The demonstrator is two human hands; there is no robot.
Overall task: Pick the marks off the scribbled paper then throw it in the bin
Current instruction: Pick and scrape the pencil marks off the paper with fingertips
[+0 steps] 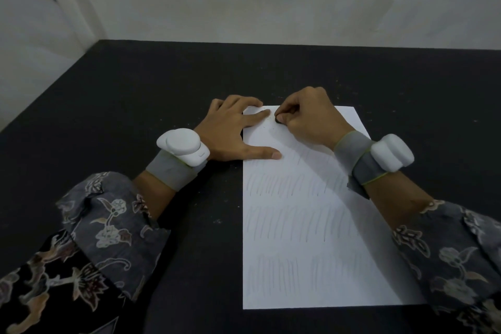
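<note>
Two hands on a scribbled sheet

The white sheet of paper (pixel 303 238) with rows of faint grey pencil lines, no words, lies on the black table (pixel 135 106); the left hand (pixel 230 133) presses it flat, the right hand (pixel 306 116) pinches a small dark bit (pixel 278 120) at the top

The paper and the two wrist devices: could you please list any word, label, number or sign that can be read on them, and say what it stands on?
None can be read.
paper: only rows of slanted pencil scribble, no letters or numbers.
left wrist device: plain white, apart from one tiny mark near its edge, too small to read.
right wrist device: plain white, no marking visible.
</note>
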